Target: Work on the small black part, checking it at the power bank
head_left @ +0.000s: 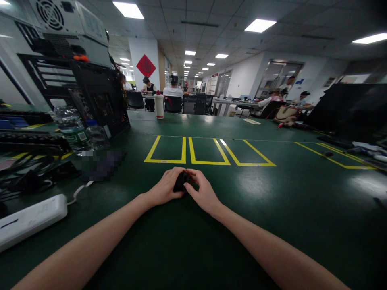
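Note:
A small black object, its kind not clear from here, sits between my two hands just above or on the green table. My left hand is closed around its left side, with the fingers over the top and the thumb low in front. From the other side, my right hand pinches it with curled fingers and thumb. Part of the object is hidden behind the fingers. Beyond my hands, yellow tape outlines mark the tabletop.
At left are a white power strip, black cables, a large water bottle, a smaller bottle and an open computer case. A white cup stands at the far edge. Dark monitors are at right; several people sit beyond.

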A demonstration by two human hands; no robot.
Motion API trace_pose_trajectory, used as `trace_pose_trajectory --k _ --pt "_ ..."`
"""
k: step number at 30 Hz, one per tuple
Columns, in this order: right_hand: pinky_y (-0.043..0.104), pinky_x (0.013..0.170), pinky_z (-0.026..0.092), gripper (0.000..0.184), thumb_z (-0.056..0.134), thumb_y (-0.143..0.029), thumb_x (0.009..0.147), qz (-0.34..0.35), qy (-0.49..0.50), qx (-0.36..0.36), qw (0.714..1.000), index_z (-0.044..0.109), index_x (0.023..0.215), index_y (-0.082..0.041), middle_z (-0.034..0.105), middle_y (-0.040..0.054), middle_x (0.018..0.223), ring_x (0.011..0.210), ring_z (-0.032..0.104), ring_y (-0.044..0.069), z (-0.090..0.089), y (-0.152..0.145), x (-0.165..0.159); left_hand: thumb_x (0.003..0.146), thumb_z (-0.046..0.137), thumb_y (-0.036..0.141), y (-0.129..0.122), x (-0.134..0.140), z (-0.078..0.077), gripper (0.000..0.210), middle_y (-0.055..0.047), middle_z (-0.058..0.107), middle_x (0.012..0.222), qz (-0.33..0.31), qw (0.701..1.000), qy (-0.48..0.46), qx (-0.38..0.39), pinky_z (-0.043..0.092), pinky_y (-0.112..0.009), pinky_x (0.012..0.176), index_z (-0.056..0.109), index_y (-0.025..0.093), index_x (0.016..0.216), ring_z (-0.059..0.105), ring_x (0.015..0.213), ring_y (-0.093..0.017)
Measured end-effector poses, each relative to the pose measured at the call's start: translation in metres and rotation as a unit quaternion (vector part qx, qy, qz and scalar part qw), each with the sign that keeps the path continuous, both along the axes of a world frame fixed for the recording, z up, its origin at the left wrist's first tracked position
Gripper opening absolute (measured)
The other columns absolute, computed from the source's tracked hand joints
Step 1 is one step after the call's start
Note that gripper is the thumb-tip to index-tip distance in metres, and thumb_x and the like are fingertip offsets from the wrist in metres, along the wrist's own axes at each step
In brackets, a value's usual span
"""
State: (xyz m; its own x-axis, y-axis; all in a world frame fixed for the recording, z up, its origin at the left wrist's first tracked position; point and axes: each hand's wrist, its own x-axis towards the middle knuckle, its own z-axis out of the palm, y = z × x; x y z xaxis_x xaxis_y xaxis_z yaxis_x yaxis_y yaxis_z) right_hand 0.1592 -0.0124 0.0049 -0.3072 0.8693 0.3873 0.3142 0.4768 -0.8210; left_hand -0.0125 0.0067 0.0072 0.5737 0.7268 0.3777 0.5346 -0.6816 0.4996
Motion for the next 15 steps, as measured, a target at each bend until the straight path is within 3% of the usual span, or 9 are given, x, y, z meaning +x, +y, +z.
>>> trace_pose_trajectory --k 9,15 --pt "0.035 0.083 0.048 0.024 0.049 -0.020 0.080 0.036 0.029 -0.049 0.998 0.044 0.103 -0.020 0.054 0.0027 0.099 0.093 0.057 0.016 -0.0032 0.0018 0.0004 0.069 0.063 0.019 0.0013 -0.0004 -0.0009 0.058 -0.006 0.044 0.114 -0.001 1.000 0.006 0.008 0.035 -0.041 0.094 0.032 0.023 0.119 0.043 0.108 -0.024" --pt "0.039 0.086 0.046 0.020 0.053 -0.018 0.076 0.002 -0.004 0.021 1.000 0.048 0.096 -0.020 0.051 0.0033 0.099 0.095 0.053 0.018 0.0001 -0.0002 0.0013 0.069 0.062 0.020 0.0006 -0.0006 0.0004 0.057 -0.006 0.044 0.115 0.002 1.000 0.008 -0.005 0.035 -0.043 0.093 0.033 0.025 0.118 0.043 0.109 -0.025"
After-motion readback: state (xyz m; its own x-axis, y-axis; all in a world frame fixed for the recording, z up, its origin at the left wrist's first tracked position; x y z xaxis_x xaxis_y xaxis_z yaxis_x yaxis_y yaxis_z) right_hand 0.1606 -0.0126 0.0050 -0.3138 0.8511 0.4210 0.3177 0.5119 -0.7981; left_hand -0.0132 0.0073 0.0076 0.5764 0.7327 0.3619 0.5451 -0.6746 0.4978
